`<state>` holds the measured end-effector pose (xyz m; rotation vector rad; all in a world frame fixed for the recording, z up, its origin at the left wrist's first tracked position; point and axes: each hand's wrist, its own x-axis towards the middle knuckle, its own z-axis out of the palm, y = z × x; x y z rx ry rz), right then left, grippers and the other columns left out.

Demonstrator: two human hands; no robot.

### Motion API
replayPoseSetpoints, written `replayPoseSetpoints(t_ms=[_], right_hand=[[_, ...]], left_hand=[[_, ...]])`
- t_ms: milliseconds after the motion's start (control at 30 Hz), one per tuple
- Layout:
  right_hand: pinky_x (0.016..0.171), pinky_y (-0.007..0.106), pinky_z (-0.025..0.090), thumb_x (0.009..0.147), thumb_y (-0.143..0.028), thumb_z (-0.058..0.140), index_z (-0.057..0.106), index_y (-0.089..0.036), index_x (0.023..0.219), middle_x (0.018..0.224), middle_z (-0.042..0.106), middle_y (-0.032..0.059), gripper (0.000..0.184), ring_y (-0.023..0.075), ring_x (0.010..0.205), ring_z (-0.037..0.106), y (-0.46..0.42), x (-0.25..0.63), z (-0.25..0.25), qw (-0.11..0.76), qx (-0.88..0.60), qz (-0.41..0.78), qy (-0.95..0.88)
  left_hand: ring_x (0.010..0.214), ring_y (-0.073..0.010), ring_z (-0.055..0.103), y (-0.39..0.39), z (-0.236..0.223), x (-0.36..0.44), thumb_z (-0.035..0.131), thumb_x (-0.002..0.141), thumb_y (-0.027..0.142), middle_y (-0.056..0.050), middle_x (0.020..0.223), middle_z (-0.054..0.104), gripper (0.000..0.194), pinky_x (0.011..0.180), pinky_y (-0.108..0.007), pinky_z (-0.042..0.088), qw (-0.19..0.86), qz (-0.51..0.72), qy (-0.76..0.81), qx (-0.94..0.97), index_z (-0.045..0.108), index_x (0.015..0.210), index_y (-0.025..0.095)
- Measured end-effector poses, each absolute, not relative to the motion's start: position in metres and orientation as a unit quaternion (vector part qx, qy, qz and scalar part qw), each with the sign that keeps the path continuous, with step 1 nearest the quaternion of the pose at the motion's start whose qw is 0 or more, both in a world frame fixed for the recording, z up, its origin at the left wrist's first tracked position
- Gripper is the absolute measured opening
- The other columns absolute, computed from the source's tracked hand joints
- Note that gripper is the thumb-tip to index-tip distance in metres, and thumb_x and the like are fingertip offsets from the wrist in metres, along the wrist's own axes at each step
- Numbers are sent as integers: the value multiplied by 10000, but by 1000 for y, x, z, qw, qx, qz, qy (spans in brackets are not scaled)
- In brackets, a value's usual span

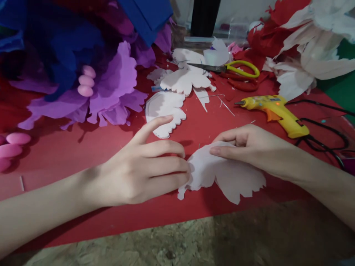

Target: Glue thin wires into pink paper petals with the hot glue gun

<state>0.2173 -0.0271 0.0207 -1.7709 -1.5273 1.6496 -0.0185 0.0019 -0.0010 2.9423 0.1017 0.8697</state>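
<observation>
Between my hands is a white paper petal cutout with scalloped and jagged edges, tilted above the red surface. My right hand pinches its upper edge, the thumb on top and the fingers curled behind. At its left end, my left hand has its fingertips closed on the paper; the thumb is hidden beneath and one finger stands out apart. Just beyond the left hand lies a scalloped stack of white paper cutouts. More white cutouts are piled farther back.
Yellow-handled scissors rest behind the cutouts. To the right lies a yellow glue gun with a black cord and a lit orange light. Purple paper flowers, blue paper and pink egg-shaped pieces crowd the left. White paper flowers fill the back right.
</observation>
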Motion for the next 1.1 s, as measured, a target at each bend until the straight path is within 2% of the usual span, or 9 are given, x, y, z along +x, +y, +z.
replayPoseSetpoints(t_ms=[133,333,467,800,1100], right_hand=[[306,175,236,621,-467,697,685,-214,676,507,584,-16,260,67,378,454,-29,221,25,140,-620,541,-550],[344,192,271,555,-505,716,666,-206,638,541,599,2,315,84,431,471,-31,222,26,115,-652,506,-553],[411,196,316,540,-523,714,658,-187,644,563,587,2,356,87,489,478,-32,220,24,114,-666,488,-552],[426,198,273,516,-605,691,648,-183,654,518,492,-15,446,77,487,416,-29,219,19,103,-673,474,-558],[406,188,249,510,-581,707,642,-191,645,517,469,-23,418,63,467,384,-25,220,18,103,-677,475,-553]], left_hand=[[840,-80,608,1,0,-18,453,891,95,52,870,709,238,1144,-301,84,63,289,32,955,668,865,195],[843,-107,622,-5,-2,-16,370,929,135,62,840,719,323,1163,-324,70,81,293,65,950,658,845,254],[841,-96,603,-9,-4,-14,316,955,129,63,832,710,367,1165,-344,107,74,307,73,946,640,803,208],[869,-89,599,-9,-5,-11,284,959,124,73,836,697,398,1162,-368,115,68,296,73,950,634,789,208],[879,-99,590,-9,-7,-11,332,950,123,53,824,693,361,1167,-376,115,62,297,69,950,633,766,195]])
